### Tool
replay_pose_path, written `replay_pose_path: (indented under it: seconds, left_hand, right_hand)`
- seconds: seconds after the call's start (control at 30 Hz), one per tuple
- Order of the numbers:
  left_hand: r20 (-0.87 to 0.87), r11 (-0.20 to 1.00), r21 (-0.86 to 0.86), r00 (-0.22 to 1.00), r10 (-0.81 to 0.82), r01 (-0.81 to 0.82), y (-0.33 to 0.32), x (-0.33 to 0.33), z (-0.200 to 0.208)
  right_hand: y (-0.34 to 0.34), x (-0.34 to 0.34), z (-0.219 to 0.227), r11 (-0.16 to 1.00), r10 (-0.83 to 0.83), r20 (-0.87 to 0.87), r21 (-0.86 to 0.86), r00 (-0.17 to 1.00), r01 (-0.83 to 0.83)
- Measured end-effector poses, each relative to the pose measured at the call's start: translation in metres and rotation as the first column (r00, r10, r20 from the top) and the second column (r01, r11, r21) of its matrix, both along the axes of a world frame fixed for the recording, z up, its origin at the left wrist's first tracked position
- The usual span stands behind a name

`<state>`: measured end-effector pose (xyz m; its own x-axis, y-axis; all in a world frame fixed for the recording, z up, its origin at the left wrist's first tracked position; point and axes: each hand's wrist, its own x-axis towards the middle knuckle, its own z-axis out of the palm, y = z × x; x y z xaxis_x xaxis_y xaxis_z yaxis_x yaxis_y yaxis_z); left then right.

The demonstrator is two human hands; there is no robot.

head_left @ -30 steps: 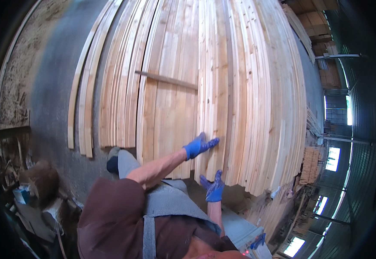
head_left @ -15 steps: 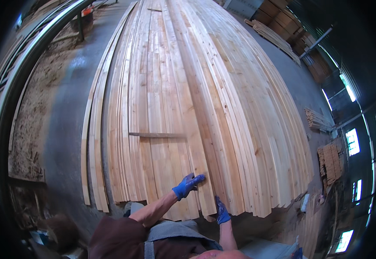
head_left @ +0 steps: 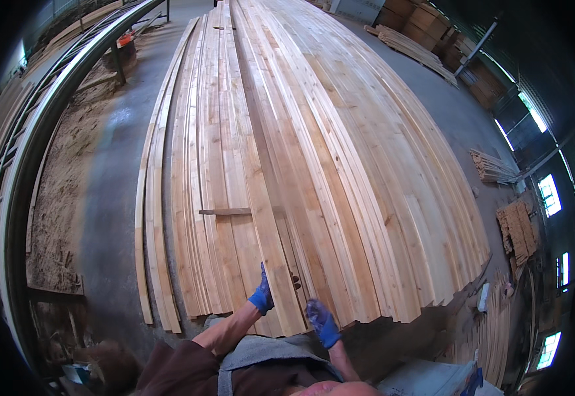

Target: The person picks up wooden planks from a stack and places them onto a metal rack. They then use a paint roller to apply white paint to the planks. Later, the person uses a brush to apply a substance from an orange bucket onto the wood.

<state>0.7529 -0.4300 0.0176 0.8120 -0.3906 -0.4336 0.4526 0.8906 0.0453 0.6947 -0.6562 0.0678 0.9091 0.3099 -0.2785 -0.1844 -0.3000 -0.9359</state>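
A long pale wooden plank (head_left: pixel 269 231) lies lengthwise on top of the spread of boards, its near end close to my body. My left hand (head_left: pixel 261 295), in a blue glove, grips this plank from its left edge. Part of the hand is hidden beneath the plank, and dark fingertips show past its right edge. To the right of the plank's near end is my right hand (head_left: pixel 322 323), also gloved in blue, slightly blurred, fingers extended and holding nothing. A short dark wooden strip (head_left: pixel 224 212) lies crosswise under the plank.
Long boards (head_left: pixel 380 218) spread side by side across the middle. Separate narrow boards (head_left: pixel 150 218) lie at the left. A metal-framed rail (head_left: pixel 20 165) curves along the far left beside sawdust (head_left: pixel 59 204). Wood stacks (head_left: pixel 517 231) stand at the right.
The plank's near part has shifted left. My left hand has gone from on top of it to its left edge; my right hand has moved slightly left, away from the board edge.
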Motion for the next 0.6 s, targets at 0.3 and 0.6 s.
replay_pose_path:
  seconds: [0.3, 0.6]
  left_hand:
    - [-0.032, 0.992, 0.081, 0.995, 0.095, -0.092, 0.001, -0.005, -0.007]
    - [0.138, 0.985, -0.1, 0.979, 0.152, -0.139, 0.034, -0.031, 0.038]
  right_hand:
    - [0.086, -0.013, 0.117, 0.582, 0.394, 0.096, -0.795, 0.914, -0.168]
    - [-0.048, 0.058, 0.162, 0.662, 0.227, 0.452, -0.721, 0.863, 0.203]
